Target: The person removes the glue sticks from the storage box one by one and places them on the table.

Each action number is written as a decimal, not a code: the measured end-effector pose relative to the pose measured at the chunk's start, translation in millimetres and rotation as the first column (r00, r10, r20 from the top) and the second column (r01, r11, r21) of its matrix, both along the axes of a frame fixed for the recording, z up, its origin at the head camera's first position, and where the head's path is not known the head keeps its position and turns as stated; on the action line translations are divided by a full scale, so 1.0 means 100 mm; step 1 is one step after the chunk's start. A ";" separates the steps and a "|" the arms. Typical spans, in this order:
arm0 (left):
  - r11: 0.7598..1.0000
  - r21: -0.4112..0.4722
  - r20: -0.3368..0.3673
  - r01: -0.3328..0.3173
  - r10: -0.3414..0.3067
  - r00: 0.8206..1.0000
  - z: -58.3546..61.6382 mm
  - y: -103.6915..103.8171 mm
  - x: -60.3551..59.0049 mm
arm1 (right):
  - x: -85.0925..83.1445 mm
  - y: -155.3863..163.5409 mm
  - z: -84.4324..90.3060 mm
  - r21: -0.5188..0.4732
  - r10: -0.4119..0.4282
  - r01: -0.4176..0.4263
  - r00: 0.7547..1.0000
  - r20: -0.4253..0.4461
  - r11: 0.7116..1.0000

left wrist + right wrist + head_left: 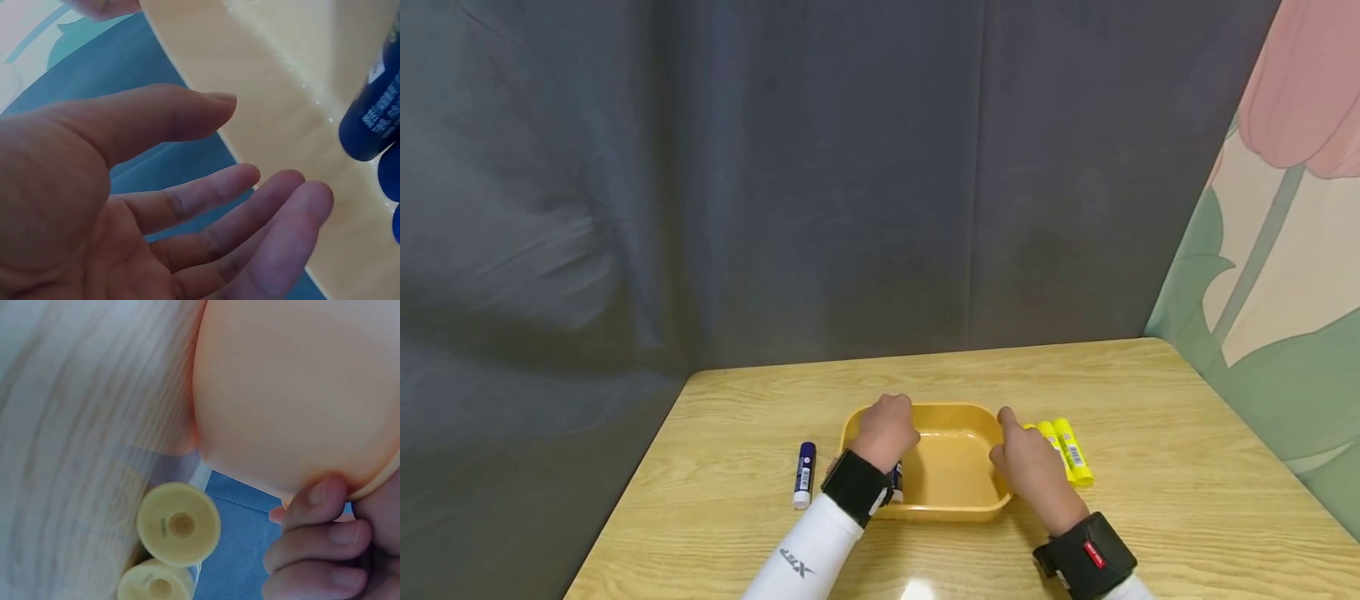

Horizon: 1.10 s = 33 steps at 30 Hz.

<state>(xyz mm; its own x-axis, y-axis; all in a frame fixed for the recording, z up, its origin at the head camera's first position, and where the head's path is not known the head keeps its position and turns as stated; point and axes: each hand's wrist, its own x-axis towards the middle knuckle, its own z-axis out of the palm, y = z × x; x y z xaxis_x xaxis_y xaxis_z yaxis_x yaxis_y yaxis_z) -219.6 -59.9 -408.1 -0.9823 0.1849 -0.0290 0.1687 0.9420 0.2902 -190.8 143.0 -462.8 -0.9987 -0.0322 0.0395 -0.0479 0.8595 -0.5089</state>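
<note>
A yellow rectangular tray (958, 471) stands on the table. My left hand (886, 432) is over its left end, and the left wrist view has its fingers (219, 244) loosely bent around nothing. Several dark blue glue sticks (375, 119) lie inside the tray near that hand; in the head view one of these glue sticks (897, 482) shows, partly behind the wrist. At the tray's right end my right hand (1037, 468) grips the rim, with curled fingers (325, 534) against the outer wall.
One dark blue glue stick (804, 475) with a white end lies on the table left of the tray. Yellow glue sticks (1072, 452) lie side by side at the right, close to my right hand. A dark curtain (850, 183) hangs behind the wooden table (1150, 467).
</note>
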 end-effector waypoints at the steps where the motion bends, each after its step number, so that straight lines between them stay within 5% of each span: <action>1: 1.000 -0.015 -0.005 0.004 -0.004 1.000 -0.01 0.01 -0.02 | 0.00 0.00 0.00 0.004 0.000 0.000 1.000 -0.008 1.000; 16: 0.983 -0.182 -0.016 -0.031 0.028 0.999 -0.19 0.16 -0.19 | 0.02 0.01 0.02 -0.007 -0.002 0.002 1.000 -0.011 1.000; 33: 0.970 -0.217 0.034 -0.110 0.120 0.992 -0.21 0.11 -0.26 | 0.03 0.01 0.01 -0.008 -0.010 0.010 1.000 -0.003 1.000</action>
<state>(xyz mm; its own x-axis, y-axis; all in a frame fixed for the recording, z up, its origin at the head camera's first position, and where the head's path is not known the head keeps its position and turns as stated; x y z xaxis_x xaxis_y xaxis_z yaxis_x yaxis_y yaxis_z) -246.0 -49.2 -429.0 -0.9933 0.0558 -0.1013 0.0473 0.9953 0.0847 -187.8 144.2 -462.1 -0.9989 -0.0222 0.0424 -0.0409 0.8558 -0.5157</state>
